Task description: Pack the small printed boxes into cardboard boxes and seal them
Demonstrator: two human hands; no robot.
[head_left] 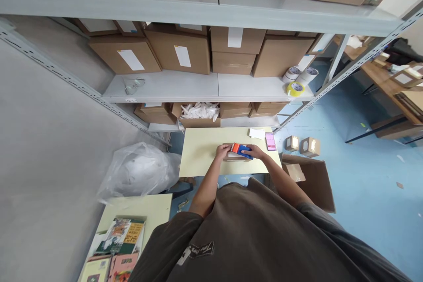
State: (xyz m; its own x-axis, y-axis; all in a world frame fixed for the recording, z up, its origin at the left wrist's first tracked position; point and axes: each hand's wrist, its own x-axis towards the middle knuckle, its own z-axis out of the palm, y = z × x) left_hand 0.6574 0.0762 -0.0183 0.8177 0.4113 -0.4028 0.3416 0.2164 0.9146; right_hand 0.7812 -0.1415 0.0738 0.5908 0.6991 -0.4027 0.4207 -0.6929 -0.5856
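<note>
A small cardboard box (228, 159) with a white label lies on the pale yellow table (198, 152) in front of me. My right hand (254, 152) is wrapped round an orange and blue tape dispenser (243, 150), held tilted over the box top. Its orange end points left, close to the fingers of my left hand (223, 151). That hand is closed at the box's left end; whether it also pinches some tape is too small to tell. White paper (257, 133) and a pink pad-like item (270, 141) lie near the table's right end.
Behind the table rises a grey metal shelf (165, 90) with cardboard boxes and tape rolls (295, 88). An open carton (322, 185) stands right, near two small boxes (309, 146) on the floor. A plastic-wrapped bundle (139, 169) and book-laden table (158, 209) are left.
</note>
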